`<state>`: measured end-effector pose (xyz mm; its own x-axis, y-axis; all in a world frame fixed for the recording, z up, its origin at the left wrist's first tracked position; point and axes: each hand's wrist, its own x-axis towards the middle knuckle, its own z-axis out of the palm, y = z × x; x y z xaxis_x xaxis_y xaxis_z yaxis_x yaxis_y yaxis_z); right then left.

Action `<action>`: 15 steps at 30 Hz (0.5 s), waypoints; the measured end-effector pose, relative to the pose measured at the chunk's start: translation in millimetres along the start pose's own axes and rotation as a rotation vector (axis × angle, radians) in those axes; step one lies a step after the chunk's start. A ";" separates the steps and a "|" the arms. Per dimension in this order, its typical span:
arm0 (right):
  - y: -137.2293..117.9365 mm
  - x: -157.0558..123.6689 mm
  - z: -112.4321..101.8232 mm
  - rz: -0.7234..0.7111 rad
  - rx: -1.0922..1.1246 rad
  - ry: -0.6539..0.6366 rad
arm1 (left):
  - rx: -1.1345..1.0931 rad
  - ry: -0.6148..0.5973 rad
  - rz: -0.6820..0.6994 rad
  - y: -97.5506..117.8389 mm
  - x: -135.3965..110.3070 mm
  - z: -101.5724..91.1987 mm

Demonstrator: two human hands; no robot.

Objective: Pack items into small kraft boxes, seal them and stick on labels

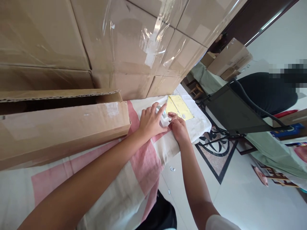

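Observation:
A small white plastic piece (165, 119) with a hollow middle is held just over the cloth-covered table (144, 179). My left hand (151, 120) is closed around its left side, with the thumb below and the fingers above. On its right side, the fingertips of my right hand (178, 127) pinch at the edge; whether they grip the piece itself or some tiny part on it is too small to tell. Behind my hands lies a flat yellow sheet (179, 107) with a fold line and small dots, and a small pale bit rests on it.
An open cardboard box (64, 131) stands at the left. Taped cartons (134, 48) are stacked along the back. On the right, a person sits in a dark chair (227, 105). Small white scraps (172, 168) lie on the tiled floor past the table's edge.

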<state>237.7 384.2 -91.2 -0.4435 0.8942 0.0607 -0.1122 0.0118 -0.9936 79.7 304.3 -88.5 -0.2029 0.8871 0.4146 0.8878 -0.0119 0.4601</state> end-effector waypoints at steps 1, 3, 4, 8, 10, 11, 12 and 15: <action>-0.1 0.1 -0.1 -0.001 -0.010 0.000 | 0.004 0.002 -0.006 0.4 0.2 0.0; -0.4 0.1 0.1 -0.003 -0.026 -0.001 | 0.012 0.006 -0.019 1.0 0.6 0.3; -0.7 0.0 0.3 -0.003 -0.031 0.000 | 0.015 0.009 -0.024 1.2 0.7 0.5; -2.2 -0.3 2.0 0.018 -0.034 0.005 | 0.012 0.030 -0.024 0.8 0.2 0.5; -2.9 -0.1 2.7 0.033 -0.018 0.010 | 0.007 0.032 -0.024 0.5 -0.3 -0.2; -3.2 0.1 2.9 0.038 -0.007 0.011 | 0.004 0.029 -0.027 0.5 -0.5 -0.6; -3.4 0.2 3.0 0.041 0.005 0.012 | 0.001 0.024 -0.032 0.5 -0.7 -1.0; -4.5 0.1 3.0 0.043 0.039 0.005 | -0.008 0.019 -0.048 0.8 -0.6 -1.9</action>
<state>235.5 383.0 -86.4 -0.4446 0.8955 0.0173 -0.1274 -0.0441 -0.9909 79.8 302.9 -86.9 -0.2530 0.8777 0.4071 0.8735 0.0263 0.4862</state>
